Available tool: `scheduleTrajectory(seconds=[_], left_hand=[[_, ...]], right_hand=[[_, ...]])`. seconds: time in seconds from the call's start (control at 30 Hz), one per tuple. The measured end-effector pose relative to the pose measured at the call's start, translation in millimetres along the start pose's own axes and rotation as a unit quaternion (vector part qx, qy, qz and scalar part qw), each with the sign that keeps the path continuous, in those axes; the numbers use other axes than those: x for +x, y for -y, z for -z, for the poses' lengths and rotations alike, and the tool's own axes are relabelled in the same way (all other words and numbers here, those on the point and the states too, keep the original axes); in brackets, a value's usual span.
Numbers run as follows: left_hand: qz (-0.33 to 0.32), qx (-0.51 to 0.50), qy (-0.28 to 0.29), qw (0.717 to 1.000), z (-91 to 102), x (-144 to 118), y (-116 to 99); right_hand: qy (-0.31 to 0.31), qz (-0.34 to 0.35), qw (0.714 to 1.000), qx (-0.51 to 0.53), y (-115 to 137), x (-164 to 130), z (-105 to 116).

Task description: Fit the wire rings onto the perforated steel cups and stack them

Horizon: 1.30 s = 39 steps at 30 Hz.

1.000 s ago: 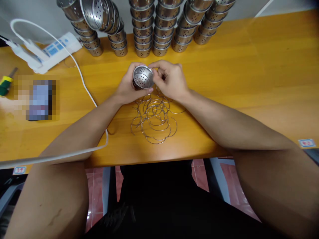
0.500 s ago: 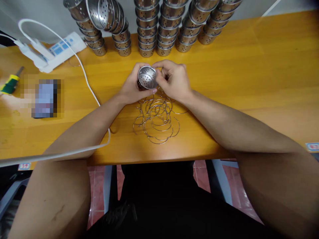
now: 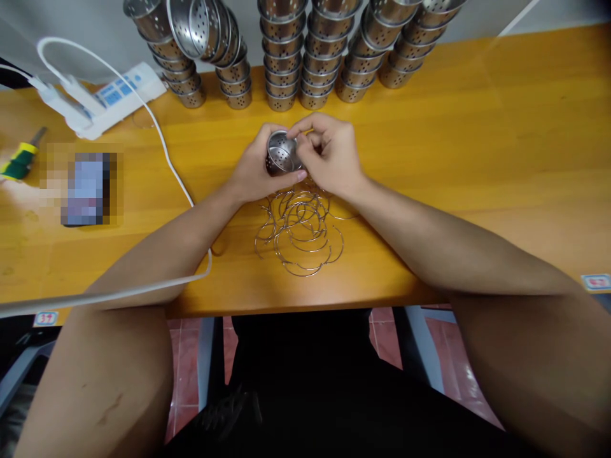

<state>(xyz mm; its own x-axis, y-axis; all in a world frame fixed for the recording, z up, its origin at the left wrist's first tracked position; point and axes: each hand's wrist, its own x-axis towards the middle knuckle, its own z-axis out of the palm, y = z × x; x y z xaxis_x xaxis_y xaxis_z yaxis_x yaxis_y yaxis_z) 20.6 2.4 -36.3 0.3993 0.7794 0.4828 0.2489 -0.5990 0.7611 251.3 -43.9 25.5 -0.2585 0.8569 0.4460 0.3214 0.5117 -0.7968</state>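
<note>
My left hand (image 3: 255,168) is wrapped round a small perforated metal cup (image 3: 279,154), tilted so that its mouth faces me. Thumb and forefinger of my right hand (image 3: 331,149) are bent at the right side of the cup's rim, the forefinger reaching over the top edge. Whatever lies between those fingertips is hidden. Just below both hands, a loose heap of thin curved metal wires (image 3: 305,219) lies on the wooden table (image 3: 472,140).
Tall stacks of similar perforated cups (image 3: 281,63) stand along the back wall. To the left are a white power strip (image 3: 121,95) with plugs, a phone (image 3: 86,189) and a green-yellow screwdriver (image 3: 21,160). A white cable (image 3: 165,143) runs across my left forearm.
The cup has turned slightly in my left hand and shifted a little right. My right forefinger has moved a bit left over the rim.
</note>
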Motion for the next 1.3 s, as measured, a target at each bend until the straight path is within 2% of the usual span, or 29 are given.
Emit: scheduleTrajectory(seconds=[0.2,0.33,0.57,0.8,0.9,1.0,1.17,1.3], left_hand=[[0.038,-0.074,0.016,0.996,6.5,0,3],[0.05,-0.086,0.026,0.995,11.0,1,0],[0.04,-0.079,0.043,0.995,11.2,1,8],[0.015,-0.074,0.042,0.996,10.8,3,23],[-0.007,-0.08,0.062,0.995,11.9,4,22],[-0.031,-0.094,0.055,0.994,12.6,4,16],[-0.005,-0.069,0.041,0.997,13.2,1,1],[0.015,-0.043,0.006,0.999,9.0,3,8]], right_hand=[[0.15,-0.016,0.981,0.126,12,11,25],[0.185,-0.028,0.97,0.154,10,13,29],[0.139,-0.048,0.98,0.135,-10,8,13],[0.131,-0.037,0.982,0.133,-13,7,9],[0.129,-0.038,0.982,0.134,-14,8,9],[0.13,-0.037,0.981,0.139,-15,7,8],[0.115,-0.026,0.981,0.154,-17,4,6],[0.074,0.023,0.993,0.085,-24,5,7]])
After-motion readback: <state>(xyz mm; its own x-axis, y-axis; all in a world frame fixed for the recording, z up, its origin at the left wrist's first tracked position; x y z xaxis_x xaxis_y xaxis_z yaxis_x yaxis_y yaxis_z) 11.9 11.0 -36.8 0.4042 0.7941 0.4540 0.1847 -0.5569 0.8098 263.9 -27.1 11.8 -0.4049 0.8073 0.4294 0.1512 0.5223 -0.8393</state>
